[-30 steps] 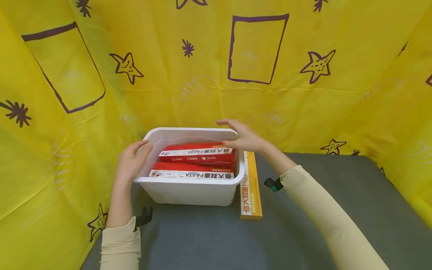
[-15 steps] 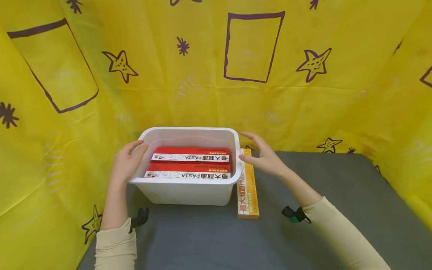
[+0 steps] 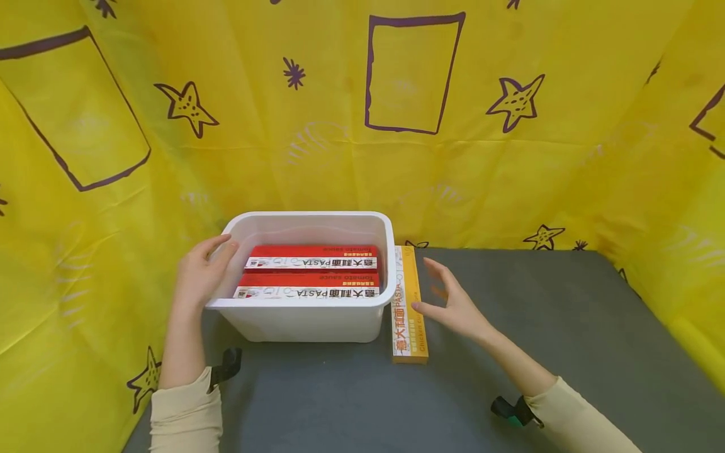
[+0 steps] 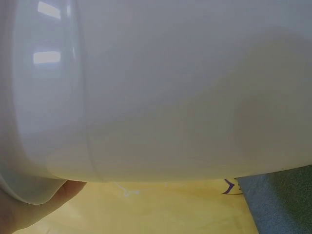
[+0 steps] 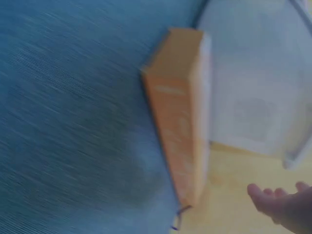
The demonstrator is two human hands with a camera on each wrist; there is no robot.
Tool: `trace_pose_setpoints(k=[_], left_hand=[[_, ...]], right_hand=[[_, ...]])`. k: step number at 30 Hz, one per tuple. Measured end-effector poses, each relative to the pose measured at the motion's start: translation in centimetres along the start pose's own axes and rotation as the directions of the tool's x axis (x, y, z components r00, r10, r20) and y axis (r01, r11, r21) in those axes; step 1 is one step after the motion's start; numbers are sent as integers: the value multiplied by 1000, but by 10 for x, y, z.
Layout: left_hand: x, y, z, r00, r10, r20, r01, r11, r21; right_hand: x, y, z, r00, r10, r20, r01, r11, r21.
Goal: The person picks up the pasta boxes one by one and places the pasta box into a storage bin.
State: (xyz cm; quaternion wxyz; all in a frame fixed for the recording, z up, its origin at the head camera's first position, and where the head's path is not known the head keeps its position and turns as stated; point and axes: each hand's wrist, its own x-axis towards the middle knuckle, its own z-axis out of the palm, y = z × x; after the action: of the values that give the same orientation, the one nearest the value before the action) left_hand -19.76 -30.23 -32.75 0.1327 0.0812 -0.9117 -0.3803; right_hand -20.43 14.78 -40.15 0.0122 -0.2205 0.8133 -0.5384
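Note:
A white plastic bin [image 3: 300,322] holds red-and-white pasta boxes, a back box [image 3: 311,251] and a front box [image 3: 308,280], lying on their long sides. My left hand [image 3: 201,274] grips the bin's left rim; in the left wrist view its fingers [image 4: 44,209] show at the rim beside the bin wall [image 4: 170,87]. Along the bin's right side lies a yellow-and-white pasta box [image 3: 410,340] on the table. Just right of that box is my right hand [image 3: 455,308], thumb and fingers spread with nothing between them. The right wrist view is blurred and shows the yellow box's end [image 5: 173,53].
Dark grey table surface [image 3: 340,402] extends in front of the bin and to its right. A yellow patterned cloth [image 3: 317,163] hangs behind and along both sides, close to the bin's back and left.
My right hand has left the space over the bin and come down beside the yellow pasta box. The back red pasta box now sits lower and level. My left hand keeps the rim.

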Motion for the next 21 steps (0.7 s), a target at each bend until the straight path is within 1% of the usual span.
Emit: trace_pose_setpoints(k=[4, 10, 16, 21], left_hand=[[0, 0, -1, 1000, -9, 0, 9, 1000, 8], [1, 0, -1, 1000, 10, -14, -9, 1000, 23], [0, -1, 0, 1000, 17, -26, -16, 1000, 15], [-1, 0, -1, 1000, 12, -14, -12, 1000, 5]], right_hand=[[-12, 9, 10, 995, 102, -3, -101, 994, 28], [-21, 18, 17, 984, 176, -16, -174, 982, 71], [-26, 29, 25, 955, 297, 2, -296, 952, 80], [-31, 36, 33, 941, 339, 15, -339, 937, 89]])
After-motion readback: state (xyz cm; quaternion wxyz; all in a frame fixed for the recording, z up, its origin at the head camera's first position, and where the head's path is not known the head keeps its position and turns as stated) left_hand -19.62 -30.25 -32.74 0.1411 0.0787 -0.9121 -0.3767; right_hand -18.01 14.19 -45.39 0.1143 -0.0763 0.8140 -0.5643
